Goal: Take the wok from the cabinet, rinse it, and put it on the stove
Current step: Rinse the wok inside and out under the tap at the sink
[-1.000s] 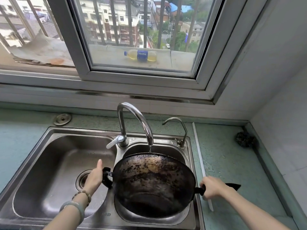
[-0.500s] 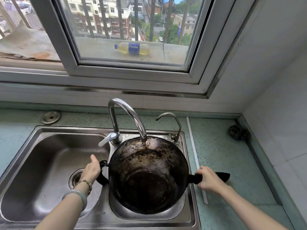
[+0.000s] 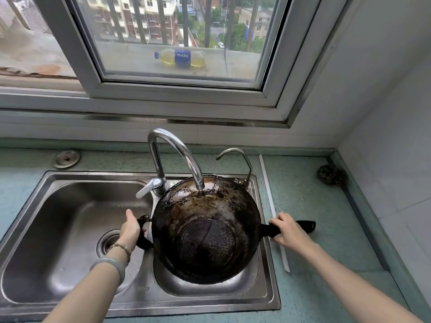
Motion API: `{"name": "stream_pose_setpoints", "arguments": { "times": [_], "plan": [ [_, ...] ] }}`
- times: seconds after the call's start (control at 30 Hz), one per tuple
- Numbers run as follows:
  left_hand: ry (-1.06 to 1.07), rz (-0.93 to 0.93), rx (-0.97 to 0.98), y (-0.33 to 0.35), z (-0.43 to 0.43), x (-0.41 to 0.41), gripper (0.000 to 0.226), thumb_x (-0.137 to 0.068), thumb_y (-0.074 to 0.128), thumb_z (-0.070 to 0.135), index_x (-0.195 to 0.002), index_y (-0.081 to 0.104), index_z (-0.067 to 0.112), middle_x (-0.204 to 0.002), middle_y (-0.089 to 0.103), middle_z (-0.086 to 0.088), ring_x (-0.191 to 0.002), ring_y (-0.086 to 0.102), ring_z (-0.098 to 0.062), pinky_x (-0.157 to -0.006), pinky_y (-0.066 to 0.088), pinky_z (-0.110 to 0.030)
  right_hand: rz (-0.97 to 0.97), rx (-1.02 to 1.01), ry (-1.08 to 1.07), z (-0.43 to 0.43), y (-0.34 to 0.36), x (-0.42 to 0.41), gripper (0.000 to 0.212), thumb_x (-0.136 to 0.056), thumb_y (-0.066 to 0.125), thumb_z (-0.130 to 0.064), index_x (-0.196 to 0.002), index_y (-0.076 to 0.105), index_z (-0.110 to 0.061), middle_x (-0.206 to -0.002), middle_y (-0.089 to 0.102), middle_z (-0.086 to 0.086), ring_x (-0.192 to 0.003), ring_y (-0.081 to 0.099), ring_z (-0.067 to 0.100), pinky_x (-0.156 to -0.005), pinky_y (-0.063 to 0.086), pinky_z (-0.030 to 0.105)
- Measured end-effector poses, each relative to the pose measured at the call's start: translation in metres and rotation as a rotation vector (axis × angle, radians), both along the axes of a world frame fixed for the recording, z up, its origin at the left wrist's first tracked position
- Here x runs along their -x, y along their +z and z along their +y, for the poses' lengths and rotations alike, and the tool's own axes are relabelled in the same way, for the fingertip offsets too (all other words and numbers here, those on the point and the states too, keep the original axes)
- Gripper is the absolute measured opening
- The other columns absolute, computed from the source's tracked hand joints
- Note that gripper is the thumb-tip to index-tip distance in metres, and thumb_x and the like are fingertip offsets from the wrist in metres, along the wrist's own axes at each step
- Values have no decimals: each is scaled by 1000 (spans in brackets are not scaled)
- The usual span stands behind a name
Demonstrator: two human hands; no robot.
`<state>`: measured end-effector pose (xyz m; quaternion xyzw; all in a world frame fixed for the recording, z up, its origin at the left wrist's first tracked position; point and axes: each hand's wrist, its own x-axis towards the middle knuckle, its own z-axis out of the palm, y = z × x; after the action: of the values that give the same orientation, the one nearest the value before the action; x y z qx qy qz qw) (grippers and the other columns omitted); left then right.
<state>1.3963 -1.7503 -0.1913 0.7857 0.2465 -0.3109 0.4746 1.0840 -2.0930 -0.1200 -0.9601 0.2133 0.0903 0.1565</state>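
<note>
Both extended forward: left grip (image 3: 130, 229), right grip (image 3: 288, 230) clutching wok (image 3: 206, 229).

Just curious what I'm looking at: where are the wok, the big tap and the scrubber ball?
wok (image 3: 206, 238): head view, dark inner bottom.
big tap (image 3: 187, 157): head view, curved spout.
scrubber ball (image 3: 331, 174): head view, its middle, in the counter corner.

Faucet (image 3: 177, 155) low over wok (image 3: 206, 229).
</note>
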Motion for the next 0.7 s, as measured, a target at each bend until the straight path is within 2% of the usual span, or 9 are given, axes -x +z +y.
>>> {"name": "stream_pose_setpoints", "arguments": {
  "times": [0.1, 0.17, 0.23, 0.27, 0.3, 0.37, 0.4, 0.6, 0.7],
  "plan": [
    [66, -36, 128, 5, 6, 5, 75, -85, 28, 70, -84, 59, 2, -68, 66, -16, -83, 61, -34, -94, 47, -43, -8, 16, 25, 0, 0, 0, 35, -68, 80, -16, -99, 63, -8, -94, 54, 7, -94, 51, 24, -78, 45, 32],
    [63, -8, 168, 10, 10, 11, 79, -87, 28, 71, -85, 60, -2, -55, 60, -10, -66, 55, -30, -79, 46, -37, 1, 31, 56, 0, 1, 2, 36, -67, 81, -18, -96, 62, -9, -94, 54, 6, -91, 50, 22, -74, 45, 31],
    [60, -31, 168, 14, 8, 14, 79, -91, 24, 68, -81, 60, -2, -51, 60, -9, -65, 54, -31, -71, 45, -36, 12, 49, 83, -1, 4, 2, 37, -68, 81, -21, -97, 61, -9, -93, 51, 2, -89, 49, 19, -71, 40, 27],
    [54, -59, 165, 17, 6, 16, 77, -94, 21, 64, -83, 60, -1, -59, 64, -11, -74, 57, -33, -74, 45, -37, 19, 57, 94, -2, 5, 1, 36, -70, 80, -22, -99, 61, -10, -94, 51, 1, -91, 48, 18, -71, 37, 25],
    [51, -92, 146, 16, 4, 15, 78, -96, 18, 61, -95, 61, -3, -80, 69, -17, -91, 59, -35, -84, 45, -37, 32, 53, 96, -2, 6, 0, 37, -72, 78, -23, -102, 61, -10, -95, 51, 2, -93, 49, 18, -72, 35, 24],
    [49, -104, 88, 19, -2, 12, 83, -95, 16, 62, -130, 49, -7, -127, 56, -22, -123, 48, -37, -105, 36, -39, 57, 36, 87, -5, 7, -5, 39, -74, 76, -23, -108, 61, -10, -101, 54, 5, -98, 50, 21, -75, 37, 26],
    [38, -96, 76, 19, -2, 11, 85, -94, 16, 64, -135, 44, -6, -135, 50, -23, -126, 46, -39, -108, 35, -41, 71, 32, 80, -6, 8, -7, 41, -74, 75, -22, -111, 61, -10, -103, 55, 6, -100, 51, 22, -79, 40, 28],
    [17, -22, 60, 19, -2, 4, 107, -76, 13, 83, -129, 53, -1, -129, 56, -26, -117, 54, -43, -102, 43, -49, 93, 48, 44, -3, 10, -12, 55, -79, 68, -13, -131, 49, -12, -118, 56, 6, -114, 51, 23, -94, 44, 32],
    [-32, -20, 47, 19, -3, 3, 90, -88, 14, 72, -122, 56, 0, -113, 60, -25, -100, 60, -39, -95, 47, -47, 74, 51, 43, -3, 10, -12, 52, -78, 68, -13, -127, 50, -13, -117, 55, 6, -114, 50, 23, -91, 46, 34]
  ]
}}
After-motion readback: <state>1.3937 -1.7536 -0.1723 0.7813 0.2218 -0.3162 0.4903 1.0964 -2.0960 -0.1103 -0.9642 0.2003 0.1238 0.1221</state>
